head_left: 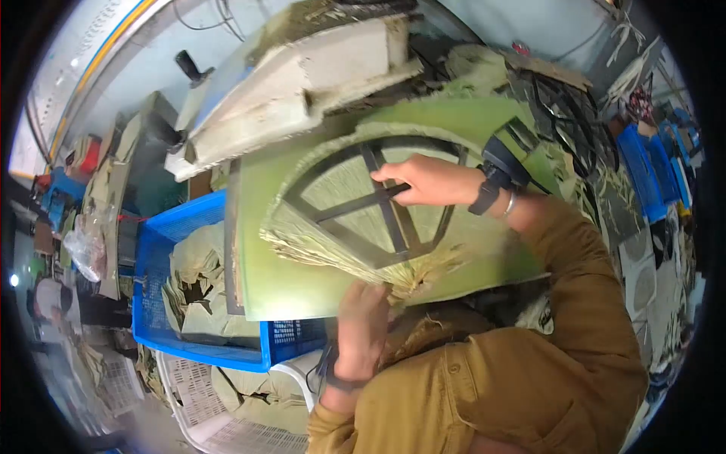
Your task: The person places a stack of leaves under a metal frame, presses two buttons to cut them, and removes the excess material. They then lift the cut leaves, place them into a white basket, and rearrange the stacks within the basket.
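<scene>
Right hand (439, 181) pinching dark fan-shaped rigid frame (392, 225) by crossbar, probably keeping pale-green pleated leaf (344, 180) flat. Left hand (361, 321) near gathered end, blurry, can't tell grip.

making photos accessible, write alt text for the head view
The right hand grips a dark fan-shaped frame on pale, leafy material spread over a green board, while the left hand is at the material's gathered end. At left, the board partly overlaps a blue basket of pale sheets.
</scene>
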### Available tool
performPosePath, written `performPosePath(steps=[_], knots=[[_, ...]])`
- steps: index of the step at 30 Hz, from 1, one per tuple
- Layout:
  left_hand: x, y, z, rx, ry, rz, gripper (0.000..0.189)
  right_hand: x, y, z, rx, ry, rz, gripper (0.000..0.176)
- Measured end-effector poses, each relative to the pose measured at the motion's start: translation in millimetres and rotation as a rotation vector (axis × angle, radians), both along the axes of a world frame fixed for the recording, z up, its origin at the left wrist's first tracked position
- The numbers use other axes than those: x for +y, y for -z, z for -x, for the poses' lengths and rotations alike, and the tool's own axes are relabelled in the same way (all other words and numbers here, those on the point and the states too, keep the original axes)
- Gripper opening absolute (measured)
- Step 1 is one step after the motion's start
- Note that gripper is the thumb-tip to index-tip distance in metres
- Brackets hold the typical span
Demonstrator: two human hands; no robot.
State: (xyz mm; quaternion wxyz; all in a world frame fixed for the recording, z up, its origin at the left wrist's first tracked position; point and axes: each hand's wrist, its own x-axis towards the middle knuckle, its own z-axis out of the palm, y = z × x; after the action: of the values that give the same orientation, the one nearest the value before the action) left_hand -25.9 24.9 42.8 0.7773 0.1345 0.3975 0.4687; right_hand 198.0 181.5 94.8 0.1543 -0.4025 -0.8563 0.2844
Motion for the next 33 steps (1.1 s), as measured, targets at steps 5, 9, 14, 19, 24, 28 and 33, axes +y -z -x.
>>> performPosePath(steps=[5, 9, 14, 19, 24, 28, 33], knots=[[-47, -4, 24, 0.735, 0.19, -0.283, 0.03, -26, 30, 5, -0.121, 0.123, -0.204, 0.054], [-17, -11, -5, 1.222, 0.04, -1.274, 0.052, -24, 37, 1, -0.046, 0.065, -0.249, 0.054], [-1, 6, -20, 1.466, 0.232, -1.523, 0.064, -37, 17, -84, 0.169, 0.409, -0.392, 0.039], [-2, 14, -19, 1.347, 0.134, -1.557, 0.061, -87, 46, -161, -0.381, 1.002, -0.488, 0.028], [0, 5, -12, 1.36, 0.185, -1.563, 0.061, -79, 74, -179, -0.091, 1.052, -0.548, 0.02], [8, 12, -1, 1.348, 0.314, -1.571, 0.06, -96, 37, -181, 0.132, 1.007, -0.409, 0.019], [5, 13, -5, 1.342, 0.276, -1.58, 0.064, -161, -1, -95, 0.367, 0.734, -0.34, 0.019]])
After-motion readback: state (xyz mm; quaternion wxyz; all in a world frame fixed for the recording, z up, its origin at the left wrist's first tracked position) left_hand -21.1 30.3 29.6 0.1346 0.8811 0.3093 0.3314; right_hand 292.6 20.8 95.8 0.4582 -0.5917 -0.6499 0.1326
